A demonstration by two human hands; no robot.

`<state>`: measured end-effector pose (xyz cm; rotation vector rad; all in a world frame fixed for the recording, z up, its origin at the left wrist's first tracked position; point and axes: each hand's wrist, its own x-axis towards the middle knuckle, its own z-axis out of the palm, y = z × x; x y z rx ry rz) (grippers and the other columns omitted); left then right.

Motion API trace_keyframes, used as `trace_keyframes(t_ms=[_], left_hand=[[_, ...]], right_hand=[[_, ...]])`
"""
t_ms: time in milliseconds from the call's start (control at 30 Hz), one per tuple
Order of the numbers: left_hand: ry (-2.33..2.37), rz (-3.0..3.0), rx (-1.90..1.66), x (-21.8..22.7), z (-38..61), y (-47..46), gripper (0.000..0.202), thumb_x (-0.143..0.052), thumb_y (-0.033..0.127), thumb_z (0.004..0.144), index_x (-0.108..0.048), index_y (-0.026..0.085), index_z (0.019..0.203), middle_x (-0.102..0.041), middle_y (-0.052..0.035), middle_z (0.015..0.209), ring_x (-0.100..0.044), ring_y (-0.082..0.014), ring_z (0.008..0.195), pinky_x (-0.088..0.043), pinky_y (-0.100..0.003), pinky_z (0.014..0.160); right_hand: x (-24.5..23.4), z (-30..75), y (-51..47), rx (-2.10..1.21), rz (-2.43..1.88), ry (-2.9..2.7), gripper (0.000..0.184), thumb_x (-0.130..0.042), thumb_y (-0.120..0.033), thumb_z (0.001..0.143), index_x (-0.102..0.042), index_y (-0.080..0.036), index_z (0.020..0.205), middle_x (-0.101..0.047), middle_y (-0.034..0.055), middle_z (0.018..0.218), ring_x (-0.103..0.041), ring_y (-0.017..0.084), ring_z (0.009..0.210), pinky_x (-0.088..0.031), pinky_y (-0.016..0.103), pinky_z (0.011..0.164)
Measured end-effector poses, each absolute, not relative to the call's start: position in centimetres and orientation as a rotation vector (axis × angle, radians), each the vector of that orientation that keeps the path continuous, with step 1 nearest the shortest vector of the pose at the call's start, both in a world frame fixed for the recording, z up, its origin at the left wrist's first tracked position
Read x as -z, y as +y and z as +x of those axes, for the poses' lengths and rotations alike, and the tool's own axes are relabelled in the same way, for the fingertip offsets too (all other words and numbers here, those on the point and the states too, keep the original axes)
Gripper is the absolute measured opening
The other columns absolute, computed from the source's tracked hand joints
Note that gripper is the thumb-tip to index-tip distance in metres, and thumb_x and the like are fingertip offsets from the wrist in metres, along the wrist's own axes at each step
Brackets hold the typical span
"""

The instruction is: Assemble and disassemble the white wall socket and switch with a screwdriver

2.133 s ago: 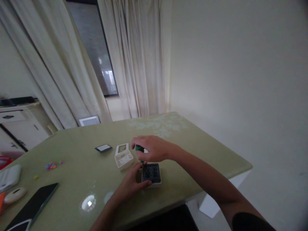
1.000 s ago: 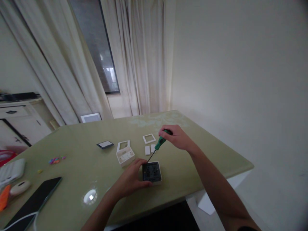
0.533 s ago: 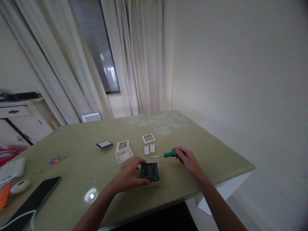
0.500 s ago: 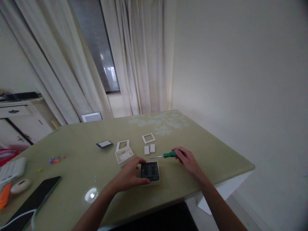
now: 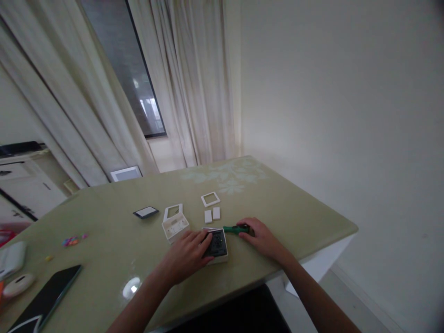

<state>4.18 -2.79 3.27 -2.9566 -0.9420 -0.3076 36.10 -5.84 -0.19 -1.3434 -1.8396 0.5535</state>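
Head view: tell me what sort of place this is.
Probably a room in a home: long curtains hang beside a window, and a cabinet stands beyond the table.

The left hand (image 5: 183, 256) covers part of the black-faced box (image 5: 219, 243) from me; the right hand (image 5: 256, 236) hides part of the green screwdriver (image 5: 231, 229). The coloured bits (image 5: 73, 241) are too small to name.
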Motion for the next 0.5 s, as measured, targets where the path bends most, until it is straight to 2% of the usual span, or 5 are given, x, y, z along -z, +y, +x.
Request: trace_keyframes(t_ms=[133, 233, 367, 433, 500], left_hand=[[-0.825, -2.854, 0.219, -3.0, 4.4, -3.4, 0.047, -0.073, 0.015, 0.100, -0.064, 0.016, 0.146, -0.066, -0.0255, 0.153, -0.070, -0.0461, 0.132, -0.057, -0.062, 0.106], [-0.743, -2.786, 0.183, -3.1, 4.4, -3.8, 0.042, -0.065, 0.003, 0.099, -0.067, 0.015, 0.140, -0.067, -0.0248, 0.151, -0.070, -0.0433, 0.132, -0.058, -0.058, 0.104], [-0.625, -2.718, 0.174, -3.4, 4.6, -4.2, 0.031, -0.062, 0.000, 0.100, -0.072, 0.017, 0.125, -0.076, -0.0192, 0.140, -0.074, -0.0359, 0.126, -0.060, -0.049, 0.102], [-0.586, -2.682, 0.192, -3.4, 4.7, -4.4, 0.026, -0.063, 0.002, 0.101, -0.073, 0.015, 0.121, -0.079, -0.0184, 0.132, -0.077, -0.0338, 0.120, -0.061, -0.046, 0.096], [-0.564, -2.646, 0.220, -3.4, 4.7, -4.5, 0.021, -0.064, 0.005, 0.102, -0.073, 0.014, 0.119, -0.081, -0.0181, 0.128, -0.078, -0.0328, 0.114, -0.062, -0.043, 0.089]], right_hand=[[-0.1, 35.8, -6.1, -0.442, -1.346, -1.899, 0.030, -0.075, -0.034, 0.097, -0.076, -0.020, 0.124, -0.076, 0.0157, 0.129, -0.066, 0.033, 0.125, -0.049, 0.054, 0.114], [-0.6, 34.6, -7.1, -0.361, -1.323, -1.950, 0.050, -0.079, -0.050, 0.095, -0.072, -0.020, 0.134, -0.068, 0.0186, 0.147, -0.057, 0.038, 0.140, -0.037, 0.060, 0.124], [-0.9, 31.9, -8.2, -0.249, -1.293, -2.051, 0.089, -0.081, -0.073, 0.085, -0.060, -0.018, 0.151, -0.062, 0.0219, 0.153, -0.054, 0.040, 0.143, -0.038, 0.062, 0.123], [-0.7, 30.7, -8.2, -0.160, -1.333, -2.082, 0.095, -0.080, -0.077, 0.084, -0.057, -0.015, 0.153, -0.061, 0.0239, 0.154, -0.054, 0.041, 0.142, -0.040, 0.061, 0.121], [-0.3, 29.9, -7.8, -0.106, -1.391, -2.086, 0.092, -0.081, -0.075, 0.084, -0.059, -0.015, 0.151, -0.060, 0.0236, 0.155, -0.053, 0.041, 0.143, -0.040, 0.060, 0.121]])
